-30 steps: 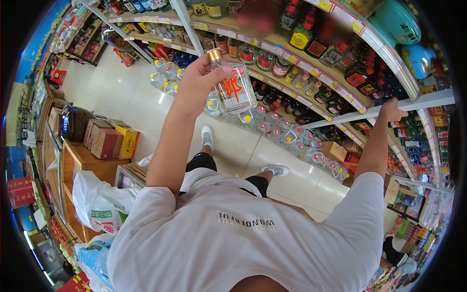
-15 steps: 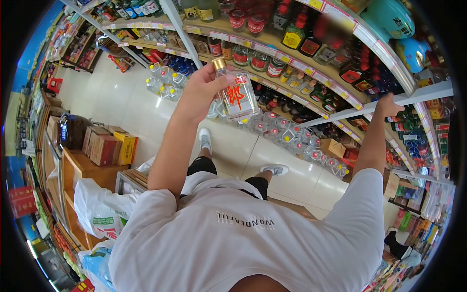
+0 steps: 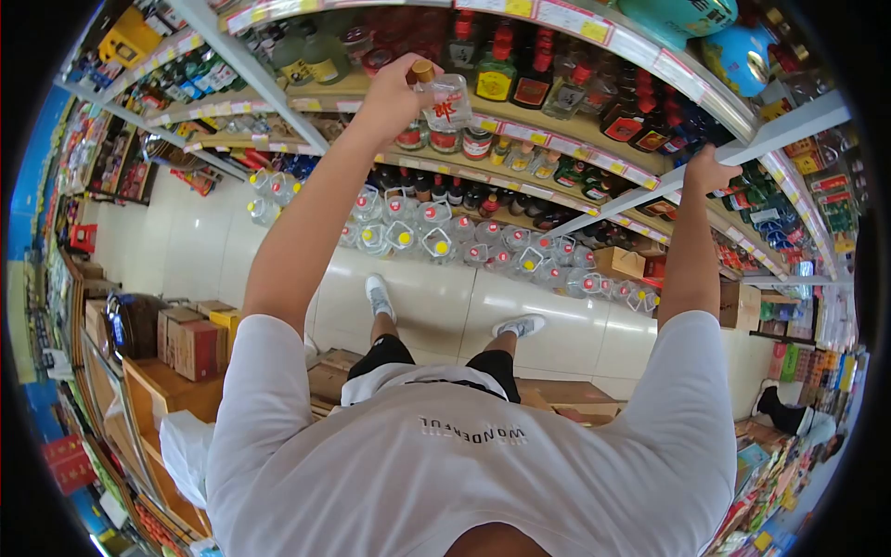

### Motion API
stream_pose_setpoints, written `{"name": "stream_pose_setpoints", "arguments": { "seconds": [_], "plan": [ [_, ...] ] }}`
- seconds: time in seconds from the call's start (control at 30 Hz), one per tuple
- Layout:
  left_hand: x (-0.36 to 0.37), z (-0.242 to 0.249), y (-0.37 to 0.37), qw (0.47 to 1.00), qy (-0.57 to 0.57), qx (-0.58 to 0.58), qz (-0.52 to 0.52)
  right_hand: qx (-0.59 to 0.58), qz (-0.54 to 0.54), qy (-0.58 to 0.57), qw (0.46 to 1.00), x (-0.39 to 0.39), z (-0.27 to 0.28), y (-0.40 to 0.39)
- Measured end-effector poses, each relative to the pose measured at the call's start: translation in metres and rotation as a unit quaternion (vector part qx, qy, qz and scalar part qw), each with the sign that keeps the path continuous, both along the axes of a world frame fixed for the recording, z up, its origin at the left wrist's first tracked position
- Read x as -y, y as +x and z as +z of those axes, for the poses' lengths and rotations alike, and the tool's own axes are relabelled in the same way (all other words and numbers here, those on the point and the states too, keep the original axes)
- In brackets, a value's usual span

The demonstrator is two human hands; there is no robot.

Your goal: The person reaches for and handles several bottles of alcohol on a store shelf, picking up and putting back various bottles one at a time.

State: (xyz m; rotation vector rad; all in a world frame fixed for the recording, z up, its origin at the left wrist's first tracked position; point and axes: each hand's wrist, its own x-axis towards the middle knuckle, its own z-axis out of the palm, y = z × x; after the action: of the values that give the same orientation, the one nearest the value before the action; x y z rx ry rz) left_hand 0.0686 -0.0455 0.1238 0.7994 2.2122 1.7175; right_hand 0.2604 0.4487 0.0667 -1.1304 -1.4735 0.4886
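My left hand (image 3: 392, 100) is closed round the upper part of a clear glass liquor bottle (image 3: 448, 104). The bottle has a gold cap and red characters, and is held nearly upright in front of the shelf. Behind and below it stand jars with red labels (image 3: 477, 143). My right hand (image 3: 713, 171) is at the pale metal shelf post (image 3: 775, 135), closed on it with the thumb out to the side; the fingertips are hidden. Dark bottles with red caps (image 3: 620, 119) stand on the shelf left of that hand.
Shelves of bottles with price tags (image 3: 585, 158) curve across the top. Large clear jugs (image 3: 436, 243) line the floor beneath. Cardboard boxes (image 3: 193, 343) sit on a wooden cabinet (image 3: 167, 382) at left, near a white plastic bag (image 3: 186, 450). Another person (image 3: 789, 413) is at far right.
My left hand has carried the bottle up and toward the shelf. My right hand remains at the post while the view has shifted, showing more of the floor jugs.
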Motion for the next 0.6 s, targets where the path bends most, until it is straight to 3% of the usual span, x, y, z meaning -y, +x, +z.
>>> {"name": "stream_pose_setpoints", "arguments": {
  "seconds": [0.27,0.6],
  "plan": [
    [-0.052,-0.031,-0.070,0.963,-0.149,-0.222,0.013,-0.009,0.002,0.023,1.000,-0.009,-0.006,0.003],
    [-0.066,-0.034,-0.099,0.917,-0.281,-0.283,0.009,-0.014,0.020,0.014,1.000,-0.003,0.001,0.004]
  ]
}}
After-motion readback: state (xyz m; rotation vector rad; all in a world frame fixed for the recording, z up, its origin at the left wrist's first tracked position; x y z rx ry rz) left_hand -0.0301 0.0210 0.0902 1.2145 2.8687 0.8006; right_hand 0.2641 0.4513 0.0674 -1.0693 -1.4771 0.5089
